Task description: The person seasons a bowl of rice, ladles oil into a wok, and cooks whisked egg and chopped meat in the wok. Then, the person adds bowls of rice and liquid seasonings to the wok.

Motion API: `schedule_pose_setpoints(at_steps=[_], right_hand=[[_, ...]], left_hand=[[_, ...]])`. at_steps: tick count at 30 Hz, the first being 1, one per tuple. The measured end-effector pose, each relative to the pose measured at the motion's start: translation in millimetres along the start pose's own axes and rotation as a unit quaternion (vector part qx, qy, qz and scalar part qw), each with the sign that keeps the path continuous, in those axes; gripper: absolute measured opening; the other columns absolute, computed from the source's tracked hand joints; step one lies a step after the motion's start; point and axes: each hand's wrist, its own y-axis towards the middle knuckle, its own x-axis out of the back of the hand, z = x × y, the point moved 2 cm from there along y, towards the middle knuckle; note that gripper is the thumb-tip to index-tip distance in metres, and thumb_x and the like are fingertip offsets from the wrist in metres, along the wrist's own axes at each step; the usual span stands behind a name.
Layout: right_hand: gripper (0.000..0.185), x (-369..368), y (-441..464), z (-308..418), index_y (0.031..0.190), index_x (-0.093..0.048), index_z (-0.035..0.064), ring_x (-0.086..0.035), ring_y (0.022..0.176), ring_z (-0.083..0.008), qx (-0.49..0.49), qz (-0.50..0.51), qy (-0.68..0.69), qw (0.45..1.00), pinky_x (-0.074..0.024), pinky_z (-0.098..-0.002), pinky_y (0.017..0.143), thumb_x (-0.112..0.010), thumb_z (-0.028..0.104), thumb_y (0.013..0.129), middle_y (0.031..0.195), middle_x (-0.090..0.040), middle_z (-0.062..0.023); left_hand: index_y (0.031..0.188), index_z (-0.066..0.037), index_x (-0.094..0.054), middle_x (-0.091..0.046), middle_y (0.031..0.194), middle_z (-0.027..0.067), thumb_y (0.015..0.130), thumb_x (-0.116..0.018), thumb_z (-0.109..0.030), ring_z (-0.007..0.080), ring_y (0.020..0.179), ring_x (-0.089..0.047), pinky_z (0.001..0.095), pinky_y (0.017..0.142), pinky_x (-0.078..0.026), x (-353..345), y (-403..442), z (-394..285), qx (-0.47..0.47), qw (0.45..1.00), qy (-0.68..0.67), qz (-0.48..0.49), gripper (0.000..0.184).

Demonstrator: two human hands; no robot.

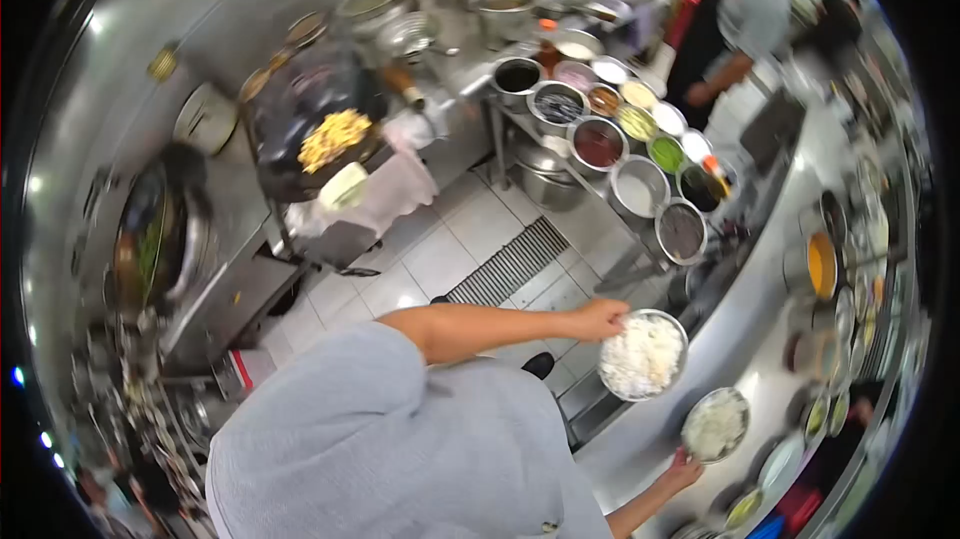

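My left hand point(600, 320) is closed on the rim of a round metal bowl heaped with white rice point(640, 357), held out over the edge of the steel counter. Lower right, my right hand point(682, 471) has its fingers closed at the near rim of a second metal bowl of pale, whitish-green food point(716, 426); what exactly it contains I cannot make out. That bowl is over the counter, and whether it rests there or is lifted is unclear. The two bowls are side by side, slightly apart.
Metal pots of sauces and ingredients point(600, 144) crowd a stand ahead. A wok point(275, 129) with yellow food point(334, 141) sits on the stove at left. A floor drain point(510, 261) crosses the tiles. Another person point(755, 9) stands at upper right. More bowls line the counter point(625, 464).
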Motion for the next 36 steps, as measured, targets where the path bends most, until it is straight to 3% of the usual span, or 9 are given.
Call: schedule_pose_setpoints(at_steps=[11,15,19,22,25,27,29,32,36], right_hand=[[0.032,-390.8,-247.3,-10.4,0.119,-0.052,0.0058,-0.065,0.084,-0.0198,-0.131,0.463,-0.038,0.876,-0.0538,-0.0318,0.058,-0.057,0.011,0.088,0.105,-0.064,-0.0097],[0.018,-538.1,-347.5,12.5,0.108,-0.056,0.0072,-0.061,0.077,-0.0142,-0.104,0.559,-0.023,0.822,-0.0511,-0.0268,0.058,-0.055,0.009,0.091,0.096,-0.064,-0.0035],[0.011,-639.6,-453.0,63.0,0.102,-0.055,0.0055,-0.063,0.076,-0.0166,-0.055,0.6,-0.013,0.798,-0.0549,-0.0298,0.058,-0.054,0.008,0.091,0.096,-0.064,-0.0062],[0.012,-699.0,-507.2,71.7,0.101,-0.054,0.0017,-0.065,0.072,-0.0187,-0.002,0.637,-0.033,0.77,-0.0579,-0.0308,0.056,-0.054,0.007,0.091,0.094,-0.062,-0.0104],[0.006,-758.0,-558.8,69.1,0.091,-0.052,0.0016,-0.064,0.064,-0.0202,0.0,0.673,-0.047,0.738,-0.0589,-0.0306,0.054,-0.055,0.007,0.09,0.085,-0.06,-0.0109],[0.009,-797.3,-579.6,64.4,0.085,-0.049,0.0023,-0.063,0.06,-0.0204,0.036,0.696,-0.07,0.714,-0.059,-0.0304,0.053,-0.055,0.007,0.09,0.081,-0.059,-0.0112],[0.012,-821.1,-601.3,69.7,0.08,-0.047,0.0,-0.064,0.063,-0.0194,0.163,0.712,-0.083,0.678,-0.0561,-0.028,0.049,-0.055,0.004,0.087,0.083,-0.058,-0.0115],[0.012,-839.0,-634.0,69.2,0.088,-0.05,-0.0002,-0.065,0.081,-0.0345,0.678,0.569,-0.017,0.465,-0.056,-0.0396,0.065,-0.059,0.002,0.08,0.108,-0.059,-0.0183],[0.015,-844.7,-638.0,-10.6,0.093,-0.055,0.0068,-0.065,0.082,-0.0373,0.703,0.642,-0.157,0.262,-0.0546,-0.0474,0.069,-0.057,0.002,0.079,0.13,-0.047,-0.0219]], left_hand=[[0.074,-0.007,-0.055,-0.054,0.068,-0.0018,0.084,-0.068,-0.014,0.0082,0.065,-0.05,0.0252,0.059,-0.043,471.0,-359.0,-7.6,0.163,0.833,-0.071,-0.524,0.018],[0.073,-0.001,-0.05,-0.051,0.065,0.013,0.08,-0.066,-0.013,0.0243,0.061,-0.053,0.0351,0.059,-0.042,609.4,-440.4,-8.8,0.149,0.737,0.218,-0.623,0.021],[0.082,-0.001,-0.054,-0.055,0.082,0.0195,0.081,-0.061,-0.008,0.0392,0.075,-0.056,0.0456,0.066,-0.046,644.9,-432.0,-19.7,0.044,0.643,0.465,-0.607,0.01],[0.093,-0.003,-0.062,-0.056,0.104,0.0169,0.076,-0.057,-0.001,0.0382,0.096,-0.057,0.0413,0.088,-0.051,622.8,-396.6,44.5,0.105,0.676,0.592,-0.427,0.017],[0.097,-0.006,-0.061,-0.05,0.107,0.0158,0.08,-0.055,-0.004,0.0354,0.099,-0.055,0.0418,0.079,-0.055,604.7,-377.1,112.9,0.176,0.739,0.56,-0.329,0.018],[0.101,-0.006,-0.061,-0.052,0.109,0.0122,0.079,-0.054,-0.003,0.0263,0.1,-0.058,0.0333,0.065,-0.06,633.7,-382.8,111.5,0.201,0.662,0.595,-0.408,0.024],[0.101,-0.007,-0.058,-0.053,0.104,0.0116,0.08,-0.054,-0.004,0.0296,0.094,-0.058,0.0372,0.068,-0.058,662.0,-403.9,78.1,0.196,0.648,0.562,-0.475,0.021],[0.098,-0.006,-0.054,-0.053,0.102,0.0113,0.08,-0.054,-0.003,0.0313,0.093,-0.058,0.0412,0.073,-0.055,656.2,-427.6,37.8,0.184,0.628,0.585,-0.479,0.018],[0.094,-0.005,-0.052,-0.052,0.098,0.0113,0.081,-0.053,-0.004,0.0324,0.089,-0.058,0.0444,0.076,-0.052,631.0,-443.6,73.1,0.216,0.668,0.572,-0.423,0.013]])
